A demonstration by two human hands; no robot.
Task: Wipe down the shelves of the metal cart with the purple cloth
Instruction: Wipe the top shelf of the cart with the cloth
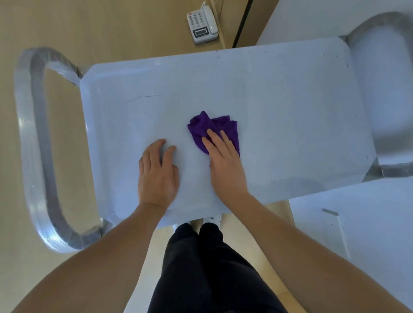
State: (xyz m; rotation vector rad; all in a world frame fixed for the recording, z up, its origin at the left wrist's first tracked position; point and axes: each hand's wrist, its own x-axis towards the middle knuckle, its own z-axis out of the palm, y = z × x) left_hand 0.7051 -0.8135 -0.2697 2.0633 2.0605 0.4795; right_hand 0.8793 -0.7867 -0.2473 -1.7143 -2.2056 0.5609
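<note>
The right hand (225, 166) pressed the purple cloth (205, 125) onto the top shelf (281, 90) with straight fingers (214, 142). The left hand (158, 175) lay flat at its nine o'clock.

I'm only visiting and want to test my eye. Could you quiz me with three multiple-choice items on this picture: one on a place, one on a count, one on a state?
1. Where does the purple cloth lie?
A) on the floor
B) on the top shelf
C) over the person's arm

2. How many loop handles are in view?
A) one
B) two
C) four

3. How does the right hand meet the cloth?
A) straight fingers laid on it
B) lifting it into the air
C) not touching it

Answers:
1. B, the cloth sits mid-shelf.
2. B, one handle stands at each end, the second here.
3. A, the fingers lie flat across the cloth.
</note>
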